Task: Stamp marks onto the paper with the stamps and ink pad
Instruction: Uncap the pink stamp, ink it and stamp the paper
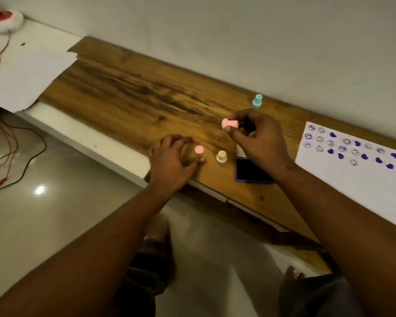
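My right hand [258, 136] pinches a pink stamp [230, 124] held sideways above the wooden table [135, 92]. At the table's front edge my left hand [172, 159] curls round a second pink stamp [199, 149], thumb against its base; that hand is blurred. A cream stamp [221, 156] stands upright between the hands. The open purple ink pad [252, 171] lies under my right wrist. A teal stamp [257, 101] stands near the wall. The white paper [352, 179] at the right carries several purple smiley and heart marks.
A large white sheet [28, 65] overlaps the table's left end. Red and black wires [16, 143] trail over the shiny floor at the left. The wall runs along the table's far side. My knees show below the front edge.
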The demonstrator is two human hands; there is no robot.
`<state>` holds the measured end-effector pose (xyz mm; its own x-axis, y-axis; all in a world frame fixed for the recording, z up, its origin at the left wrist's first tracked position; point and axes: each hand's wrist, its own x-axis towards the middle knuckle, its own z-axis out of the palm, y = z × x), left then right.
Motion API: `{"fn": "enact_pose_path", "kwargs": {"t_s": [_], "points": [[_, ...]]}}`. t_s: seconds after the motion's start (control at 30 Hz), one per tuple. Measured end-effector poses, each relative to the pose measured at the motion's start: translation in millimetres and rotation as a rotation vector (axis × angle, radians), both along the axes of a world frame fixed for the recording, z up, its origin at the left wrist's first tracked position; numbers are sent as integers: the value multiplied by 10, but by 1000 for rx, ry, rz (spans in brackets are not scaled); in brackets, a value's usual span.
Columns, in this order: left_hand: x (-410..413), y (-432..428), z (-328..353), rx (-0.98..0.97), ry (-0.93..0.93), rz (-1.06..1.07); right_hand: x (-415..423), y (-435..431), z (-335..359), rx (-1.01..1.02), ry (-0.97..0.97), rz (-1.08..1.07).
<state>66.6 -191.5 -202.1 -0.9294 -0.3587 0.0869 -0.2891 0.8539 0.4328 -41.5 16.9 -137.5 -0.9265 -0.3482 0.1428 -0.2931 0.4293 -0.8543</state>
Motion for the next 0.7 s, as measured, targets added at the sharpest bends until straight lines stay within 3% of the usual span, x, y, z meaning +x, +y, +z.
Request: {"fn": "enact_pose_path", "kwargs": {"t_s": [0.3,0.7], "points": [[-195,44,17,86,57,-21,-37,-509,38,635,206,170],[-123,-21,9,153,65,-37,49,-684,14,851,274,275]]}}
